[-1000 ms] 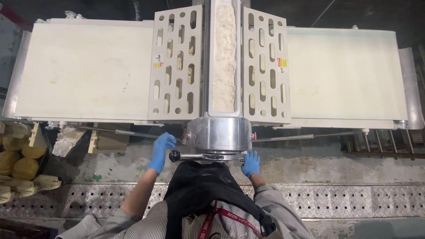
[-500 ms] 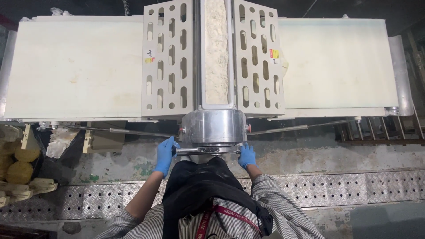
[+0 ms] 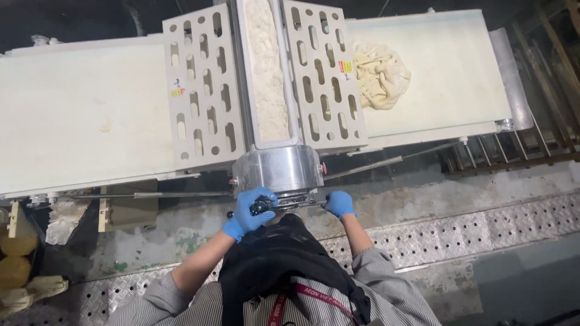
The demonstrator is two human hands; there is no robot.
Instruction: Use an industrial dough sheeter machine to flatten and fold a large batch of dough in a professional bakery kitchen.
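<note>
A dough sheeter stands in front of me, its round steel housing (image 3: 278, 169) at the near side. My left hand (image 3: 248, 211), in a blue glove, is closed round a black knob (image 3: 260, 207) under the housing. My right hand (image 3: 339, 204), also gloved, grips the right end of the metal handle (image 3: 302, 202) there. A crumpled sheet of pale dough (image 3: 380, 72) lies on the right belt (image 3: 447, 66), just past the right perforated guard (image 3: 323, 72). The left belt (image 3: 84, 121) carries nothing. A long trough of flour (image 3: 269, 72) runs between the two guards.
Thin steel rods (image 3: 181, 194) stick out sideways from the housing on both sides. Yellowish dough lumps (image 3: 18, 265) sit on a rack at the lower left. Chequer-plate flooring (image 3: 483, 229) runs under me, and metal rails (image 3: 531, 139) stand at the far right.
Dough has come out onto the right belt, which was bare before. My left hand has shifted onto the black knob. The view has swung to the right and tilted.
</note>
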